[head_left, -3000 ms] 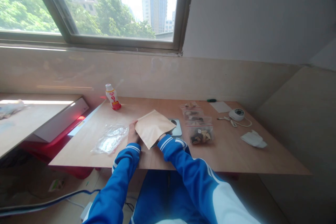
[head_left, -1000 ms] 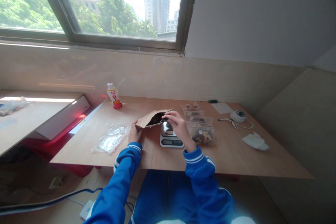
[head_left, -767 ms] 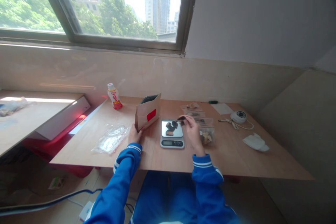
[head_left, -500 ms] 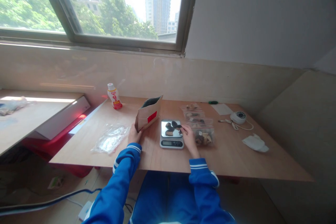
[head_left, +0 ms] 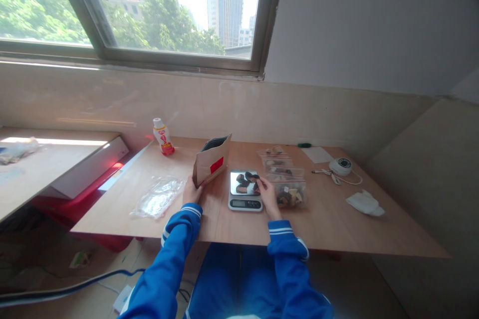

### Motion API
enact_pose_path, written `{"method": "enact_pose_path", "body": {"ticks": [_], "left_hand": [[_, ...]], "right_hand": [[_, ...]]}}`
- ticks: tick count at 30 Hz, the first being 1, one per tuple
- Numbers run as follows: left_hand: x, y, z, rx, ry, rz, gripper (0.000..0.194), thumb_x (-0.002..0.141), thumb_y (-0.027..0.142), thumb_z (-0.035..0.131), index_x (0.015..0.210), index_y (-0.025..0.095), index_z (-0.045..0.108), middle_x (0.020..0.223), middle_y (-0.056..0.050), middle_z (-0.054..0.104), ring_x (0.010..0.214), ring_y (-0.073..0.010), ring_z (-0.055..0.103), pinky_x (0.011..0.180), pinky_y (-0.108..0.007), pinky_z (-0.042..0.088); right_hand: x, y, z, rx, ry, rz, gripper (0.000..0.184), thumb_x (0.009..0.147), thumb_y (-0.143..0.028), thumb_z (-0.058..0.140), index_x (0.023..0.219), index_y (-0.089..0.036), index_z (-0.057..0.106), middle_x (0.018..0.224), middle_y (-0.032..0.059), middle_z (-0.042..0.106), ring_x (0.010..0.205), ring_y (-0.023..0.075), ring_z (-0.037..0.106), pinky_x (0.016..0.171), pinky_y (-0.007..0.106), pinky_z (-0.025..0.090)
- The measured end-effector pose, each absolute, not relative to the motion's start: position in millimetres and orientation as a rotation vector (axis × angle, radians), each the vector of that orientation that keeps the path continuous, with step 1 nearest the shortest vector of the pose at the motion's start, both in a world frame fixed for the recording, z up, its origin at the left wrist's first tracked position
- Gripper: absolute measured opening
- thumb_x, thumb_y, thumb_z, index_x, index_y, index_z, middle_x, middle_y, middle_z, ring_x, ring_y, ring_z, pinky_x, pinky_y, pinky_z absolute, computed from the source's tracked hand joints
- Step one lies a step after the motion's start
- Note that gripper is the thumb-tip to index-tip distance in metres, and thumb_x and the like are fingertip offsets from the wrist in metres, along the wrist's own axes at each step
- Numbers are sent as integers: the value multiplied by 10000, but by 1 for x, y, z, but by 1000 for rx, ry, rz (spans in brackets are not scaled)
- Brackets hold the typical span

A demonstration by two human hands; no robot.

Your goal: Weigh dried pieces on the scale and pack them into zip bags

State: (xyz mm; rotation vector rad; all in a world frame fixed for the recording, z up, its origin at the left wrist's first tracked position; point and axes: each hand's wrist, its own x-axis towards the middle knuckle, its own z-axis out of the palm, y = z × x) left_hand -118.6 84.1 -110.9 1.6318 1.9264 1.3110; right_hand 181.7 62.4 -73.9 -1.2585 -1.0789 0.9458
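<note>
My left hand (head_left: 192, 191) is closed on the lower left corner of a brown kraft paper pouch (head_left: 210, 167). The pouch leans with its top open and a red patch on its front. To its right, a small digital scale (head_left: 245, 204) carries several dark, dried-looking pieces (head_left: 241, 189) on its shiny plate. The fingers of my right hand (head_left: 268, 194) pinch a dark piece (head_left: 253, 176) at the plate's right edge. The kind of these pieces is unclear. Just right of this hand lies a clear zip bag (head_left: 292, 196) of brown and pale pieces.
More small zip bags (head_left: 277, 162) lie behind that bag. A clear plastic bag (head_left: 157, 198) is at the left, with a bottle (head_left: 163, 137) behind it. On the right are a white fan-like device (head_left: 340, 166) with a cable, a paper sheet (head_left: 317, 155) and a crumpled white item (head_left: 365, 203).
My right hand has shifted slightly over the scale plate, and the dark piece in its fingers has moved a little. My left hand and the pouch stay put.
</note>
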Motion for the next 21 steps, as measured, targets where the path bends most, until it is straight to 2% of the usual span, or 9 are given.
{"method": "enact_pose_path", "body": {"ticks": [3, 12, 21], "left_hand": [[-118, 84, -111, 1632, 1925, 1310, 462, 741, 409, 597, 1103, 148, 480, 1026, -144, 615, 969, -301, 598, 813, -428, 479], [-119, 85, -113, 1625, 1922, 1317, 439, 738, 407, 600, 1081, 160, 482, 1011, -129, 615, 971, -294, 597, 814, -420, 480], [-120, 86, -114, 1622, 1924, 1319, 455, 729, 425, 608, 1082, 163, 488, 1014, -130, 615, 971, -299, 598, 809, -423, 480]], "right_hand": [[183, 65, -73, -1272, -1068, 930, 578, 688, -583, 605, 1006, -108, 682, 885, 122, 716, 654, 227, 653, 591, 360, 555], [183, 71, -76, -1277, -1073, 866, 541, 699, -546, 609, 983, -92, 682, 985, 152, 708, 919, 285, 649, 806, 413, 513], [177, 69, -76, -1292, -1055, 868, 564, 703, -571, 601, 1014, -106, 672, 981, 153, 714, 921, 295, 664, 815, 432, 519]]}}
